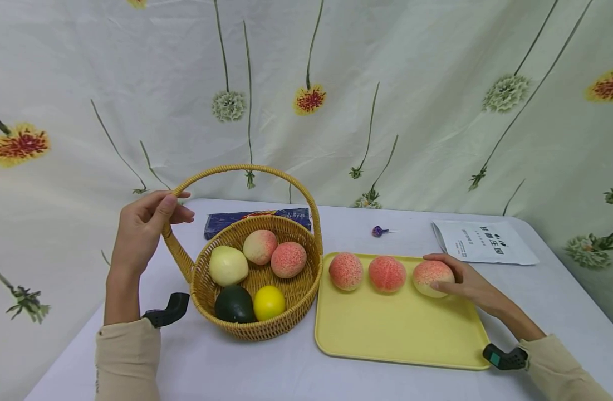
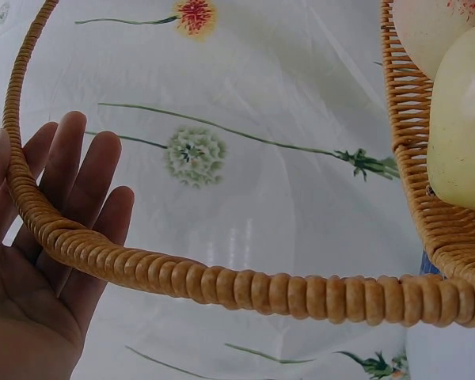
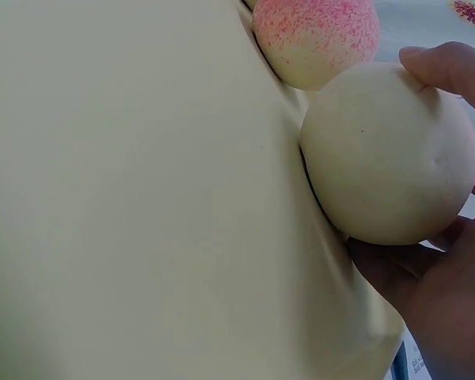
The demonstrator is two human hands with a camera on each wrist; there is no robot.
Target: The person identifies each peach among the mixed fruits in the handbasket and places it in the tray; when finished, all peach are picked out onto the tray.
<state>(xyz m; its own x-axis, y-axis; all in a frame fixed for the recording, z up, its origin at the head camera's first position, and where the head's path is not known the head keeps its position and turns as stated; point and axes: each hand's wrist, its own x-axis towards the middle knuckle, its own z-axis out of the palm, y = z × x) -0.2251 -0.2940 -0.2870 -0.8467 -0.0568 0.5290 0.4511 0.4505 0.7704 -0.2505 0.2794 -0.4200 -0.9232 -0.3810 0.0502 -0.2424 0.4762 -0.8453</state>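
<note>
My left hand (image 1: 141, 231) holds the left side of the arched handle (image 1: 251, 167) of a wicker basket (image 1: 258, 333), thumb on one side and fingers on the other. Inside the basket lie a pale yellow-green fruit (image 1: 228, 266), two peaches, one pale pink (image 1: 260, 247) and one redder (image 1: 288, 259), a dark green avocado-like fruit (image 1: 234, 304) and a yellow fruit (image 1: 269, 302). On the yellow tray (image 1: 396, 337), my right hand (image 1: 474, 284) grips the rightmost peach (image 1: 431, 277), its pale side showing in the right wrist view. Two redder peaches, the middle one (image 1: 387, 273) and the left one (image 1: 346, 271), sit beside it.
A dark blue spaghetti box (image 1: 218, 224) lies behind the basket, partly hidden by it. Behind the tray are a wrapped lollipop (image 1: 378, 231) and a white pouch (image 1: 486, 242). A flowered cloth (image 1: 426, 111) hangs at the back of the white table (image 1: 246, 373).
</note>
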